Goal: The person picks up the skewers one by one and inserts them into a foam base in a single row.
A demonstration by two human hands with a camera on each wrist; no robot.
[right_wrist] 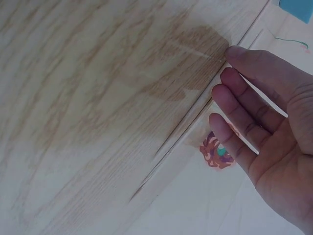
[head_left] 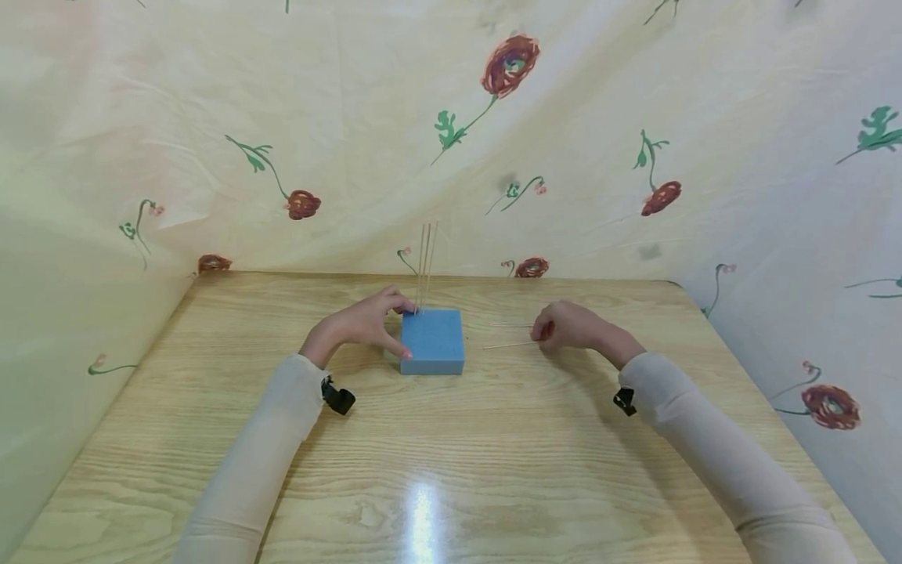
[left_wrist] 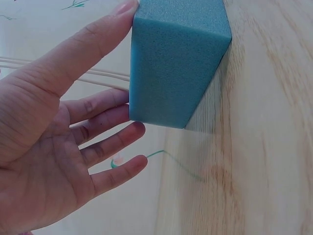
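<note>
The blue foam block (head_left: 432, 342) is seen toward the back of the wood-grain desk (head_left: 451, 439), near the middle, and in its far left corner three thin wooden sticks (head_left: 426, 266) are planted, nearly upright! Its left side is spanned by the left hand (head_left: 362, 319): the thumb is set against the near left corner, fingertips are placed at the far edge beside the sticks, and the block is clamped lightly in that grip, the little finger held clear. Over to the right, apart from the block, a near stick (head_left: 509, 345) is pinched in the right hand (head_left: 569, 325), while a far stick (head_left: 510, 324) is seen just beyond it, partly hidden by the fingers. Behind it all, the desk is backed by a floral-printed cloth (head_left: 380, 117)
</note>
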